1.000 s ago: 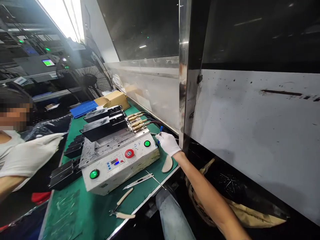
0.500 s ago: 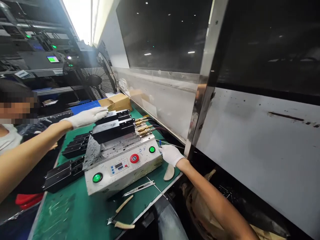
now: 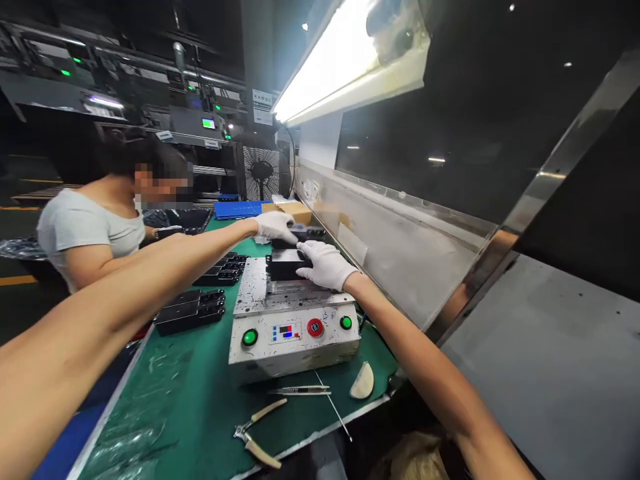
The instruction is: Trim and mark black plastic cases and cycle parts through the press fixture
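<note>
Black block [image 3: 286,269], one, seated on the steel plate of the press unit [image 3: 295,343], under the right hand [image 3: 325,265]. Right hand: white glove, fingers laid over the block, slightly spread; whether they pinch it cannot be told. Left hand [image 3: 273,227]: white glove, fingers close together, at the block's far end; grip cannot be told. Also present: green mat [image 3: 200,400], spare black blocks [image 3: 190,312], pliers [image 3: 255,433], knife [image 3: 300,391].

The lone head-worn camera looked forward and down, close above the left hand [image 3: 273,227] and right hand [image 3: 326,265], along the bench [image 3: 200,413] toward the far fan [image 3: 261,172].
</note>
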### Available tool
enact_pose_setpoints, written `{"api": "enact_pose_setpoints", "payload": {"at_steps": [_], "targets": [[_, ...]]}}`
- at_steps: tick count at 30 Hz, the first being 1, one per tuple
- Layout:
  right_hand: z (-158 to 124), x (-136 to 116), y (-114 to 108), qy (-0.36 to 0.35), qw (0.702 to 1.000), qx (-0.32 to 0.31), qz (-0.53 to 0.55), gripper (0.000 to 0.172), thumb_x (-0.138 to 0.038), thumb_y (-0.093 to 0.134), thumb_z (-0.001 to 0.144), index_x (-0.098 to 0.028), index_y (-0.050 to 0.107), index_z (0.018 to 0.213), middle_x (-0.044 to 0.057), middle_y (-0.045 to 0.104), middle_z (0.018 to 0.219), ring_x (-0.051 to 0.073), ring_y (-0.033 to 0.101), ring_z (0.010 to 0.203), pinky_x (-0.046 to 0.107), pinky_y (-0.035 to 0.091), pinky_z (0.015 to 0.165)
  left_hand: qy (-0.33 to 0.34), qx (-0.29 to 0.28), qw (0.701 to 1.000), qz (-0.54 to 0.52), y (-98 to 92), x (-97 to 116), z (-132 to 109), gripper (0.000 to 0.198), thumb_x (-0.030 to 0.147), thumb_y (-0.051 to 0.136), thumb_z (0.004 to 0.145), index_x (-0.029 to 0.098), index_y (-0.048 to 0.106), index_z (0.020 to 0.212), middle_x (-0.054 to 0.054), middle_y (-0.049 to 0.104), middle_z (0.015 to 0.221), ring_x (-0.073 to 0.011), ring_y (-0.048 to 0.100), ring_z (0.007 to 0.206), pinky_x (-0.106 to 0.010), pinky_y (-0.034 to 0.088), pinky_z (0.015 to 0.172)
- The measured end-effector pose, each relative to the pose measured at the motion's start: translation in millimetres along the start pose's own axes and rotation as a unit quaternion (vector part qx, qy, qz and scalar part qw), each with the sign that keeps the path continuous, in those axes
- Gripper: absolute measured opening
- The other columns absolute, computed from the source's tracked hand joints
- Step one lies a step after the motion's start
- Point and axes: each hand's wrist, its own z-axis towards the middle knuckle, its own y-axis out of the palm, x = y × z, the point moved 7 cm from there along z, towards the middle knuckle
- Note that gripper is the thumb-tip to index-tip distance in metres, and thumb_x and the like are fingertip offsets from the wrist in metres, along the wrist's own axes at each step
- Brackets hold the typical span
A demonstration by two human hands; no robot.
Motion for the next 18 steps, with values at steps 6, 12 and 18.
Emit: {"api": "enact_pose_setpoints", "payload": {"at_steps": [6,12,18], "targets": [[30.1,-6.5,5.1,-0.012,0.997,-0.078,0.012,0.061,-0.035,0.079,0.086,-0.018,0.062,0.142,0.013,0.069,0.133,0.031,0.067,0.119,0.040,0.053,0.101,0.032,0.151,0.988,-0.005,-151.7,21.9,-21.6,0.075,0.064,0.057,0.084,-0.010,0.061,0.098,-0.005,0.063,0.096,-0.0067,0.046,0.079,-0.026,0.025,0.073],[36.8,-17.6,-102.3,-0.040,0.991,0.112,0.067,0.055,-0.032,0.074,0.084,-0.016,0.065,0.136,0.011,0.069,0.129,0.030,0.065,0.120,0.045,0.050,0.108,-0.065,0.192,0.979,0.003,-172.9,-32.8,-152.4,0.081,0.067,0.051,0.086,-0.014,0.059,0.090,0.002,0.053,0.085,-0.0024,0.033,0.075,-0.024,0.017,0.075],[-7.2,-176.2,-55.6,-0.217,0.971,0.010,0.100,0.058,-0.038,0.078,0.085,-0.023,0.061,0.139,0.010,0.069,0.129,0.029,0.065,0.118,0.045,0.052,0.105,-0.247,0.092,0.965,-0.008,-59.0,-134.1,-311.6,0.052,0.068,0.069,0.076,0.016,0.064,0.074,0.001,0.063,0.070,-0.0146,0.054,0.067,-0.027,0.032,0.065]]}}
